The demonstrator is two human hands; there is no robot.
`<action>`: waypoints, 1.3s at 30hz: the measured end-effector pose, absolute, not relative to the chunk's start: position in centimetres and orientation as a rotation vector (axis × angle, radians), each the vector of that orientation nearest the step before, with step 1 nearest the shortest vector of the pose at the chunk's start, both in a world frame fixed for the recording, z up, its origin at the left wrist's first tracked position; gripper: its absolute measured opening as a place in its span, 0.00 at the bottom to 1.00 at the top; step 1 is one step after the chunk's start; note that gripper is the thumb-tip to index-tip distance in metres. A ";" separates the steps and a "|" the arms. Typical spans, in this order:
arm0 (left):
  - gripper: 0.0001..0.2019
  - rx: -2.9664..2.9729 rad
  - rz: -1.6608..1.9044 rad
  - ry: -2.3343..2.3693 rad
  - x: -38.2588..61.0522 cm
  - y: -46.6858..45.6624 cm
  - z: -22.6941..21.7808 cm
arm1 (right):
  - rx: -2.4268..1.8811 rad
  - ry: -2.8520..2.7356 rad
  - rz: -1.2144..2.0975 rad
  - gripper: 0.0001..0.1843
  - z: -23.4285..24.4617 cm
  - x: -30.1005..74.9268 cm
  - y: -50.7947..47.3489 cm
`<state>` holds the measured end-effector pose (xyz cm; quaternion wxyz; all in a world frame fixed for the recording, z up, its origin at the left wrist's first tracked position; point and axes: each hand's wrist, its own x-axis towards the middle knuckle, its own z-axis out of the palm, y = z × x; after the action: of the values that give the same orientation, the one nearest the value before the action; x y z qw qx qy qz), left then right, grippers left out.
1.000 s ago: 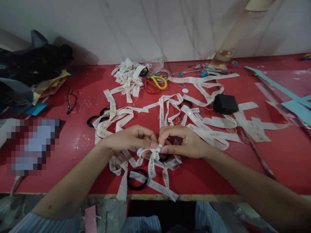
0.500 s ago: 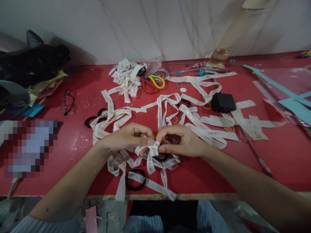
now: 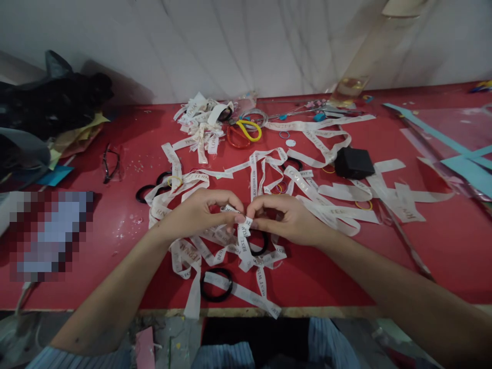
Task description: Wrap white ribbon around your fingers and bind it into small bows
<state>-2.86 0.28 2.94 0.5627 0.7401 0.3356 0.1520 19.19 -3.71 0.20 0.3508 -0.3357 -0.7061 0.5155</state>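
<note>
My left hand (image 3: 200, 212) and my right hand (image 3: 286, 218) meet over the red table (image 3: 442, 256), both pinching the same white printed ribbon strip (image 3: 243, 246). The strip hangs down from the fingertips onto a heap of more ribbon (image 3: 192, 251). A black hair tie (image 3: 261, 242) lies just under my right hand. Another black hair tie (image 3: 216, 284) lies nearer the table's front edge, with a ribbon piece across it.
Long ribbon lengths (image 3: 319, 195) sprawl across the table's middle. Behind them lie a pile of ribbon bows (image 3: 202, 123), red and yellow scissors (image 3: 244, 133) and a black box (image 3: 353, 163). Glasses (image 3: 109, 163) and dark cloth (image 3: 49, 102) sit at the left, blue paper (image 3: 461, 159) at the right.
Both hands rose slightly and shifted their pinch on the ribbon; the strip now hangs straighter and the black hair tie under my right hand shows more.
</note>
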 end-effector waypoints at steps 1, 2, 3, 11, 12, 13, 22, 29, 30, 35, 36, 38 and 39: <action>0.05 1.770 0.367 0.801 -2.9 0.3 2.9 | -0.884 -1.832 1.329 0.06 0.2 19.2 -3.7; 0.05 1.790 0.371 0.813 -2.8 0.3 2.9 | -0.901 -1.835 1.324 0.06 0.2 19.2 -3.7; 0.05 1.803 0.373 0.824 -2.8 0.3 2.9 | -0.920 -1.840 1.321 0.06 0.2 19.2 -3.6; 0.07 1.875 0.371 0.864 -2.7 0.4 3.0 | -0.965 -1.872 1.351 0.07 0.0 19.1 -3.5; 0.07 1.877 0.373 0.871 -2.7 0.4 3.0 | -0.977 -1.858 1.360 0.07 0.0 19.1 -3.5; 0.08 1.872 0.371 0.878 -2.7 0.4 3.0 | -0.991 -1.840 1.365 0.07 0.0 19.1 -3.6; 0.06 1.820 0.434 0.876 -2.5 0.3 2.8 | -0.945 -1.787 1.288 0.04 -0.4 19.1 -3.7; 0.07 1.725 0.539 0.954 -2.1 0.3 2.6 | -0.933 -1.800 1.246 0.08 -0.9 19.1 -3.6; 0.07 1.719 0.534 0.964 -2.0 0.3 2.7 | -0.939 -1.797 1.246 0.09 -0.9 19.1 -3.5; 0.07 1.650 0.509 0.936 -2.0 0.2 2.7 | -0.942 -1.778 1.239 0.06 -0.8 19.1 -3.6; 0.07 1.627 0.518 0.926 -1.9 0.2 2.6 | -0.944 -1.761 1.252 0.05 -0.7 19.0 -3.6; 0.07 1.573 0.550 0.905 -1.9 0.1 2.2 | -0.938 -1.714 1.279 0.06 -0.6 19.0 -3.7; 0.07 1.547 0.570 0.892 -1.8 0.1 2.0 | -0.930 -1.684 1.286 0.07 -0.5 18.9 -3.8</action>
<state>-1.80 0.06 1.97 0.5918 0.6652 0.3836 0.2450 18.94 -3.77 -0.53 0.4021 -0.3680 -0.6662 0.5089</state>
